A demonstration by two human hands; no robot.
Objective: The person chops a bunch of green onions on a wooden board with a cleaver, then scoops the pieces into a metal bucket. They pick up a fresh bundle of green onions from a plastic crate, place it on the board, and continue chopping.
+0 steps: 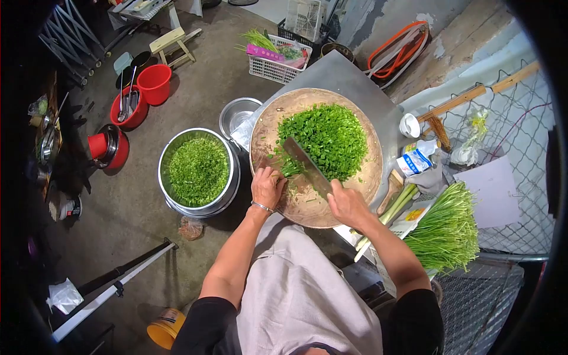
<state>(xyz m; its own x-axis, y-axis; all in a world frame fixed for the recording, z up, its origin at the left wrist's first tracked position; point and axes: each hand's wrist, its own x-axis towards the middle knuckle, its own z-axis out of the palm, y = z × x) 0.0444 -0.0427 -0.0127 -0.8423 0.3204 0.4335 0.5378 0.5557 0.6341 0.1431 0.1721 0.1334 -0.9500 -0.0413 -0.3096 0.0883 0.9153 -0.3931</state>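
On a round wooden board (367, 171) lies a heap of chopped greens (331, 137). My right hand (348, 204) is closed on the handle of a broad knife (307, 167), whose blade points up and left across the board. Near the board's lower left edge, my left hand (268, 188) presses with bent fingers on a small bunch of greens (290, 168), just left of the blade. A metal pot (163, 183) at the left holds more chopped greens (198, 168).
Long uncut greens (444, 231) fill a white basket (414, 216) at the right. Beside the board are a white bowl (409, 125) and a metal basin (238, 112). Red buckets (155, 84) and a wooden stool (170, 44) stand on the floor.
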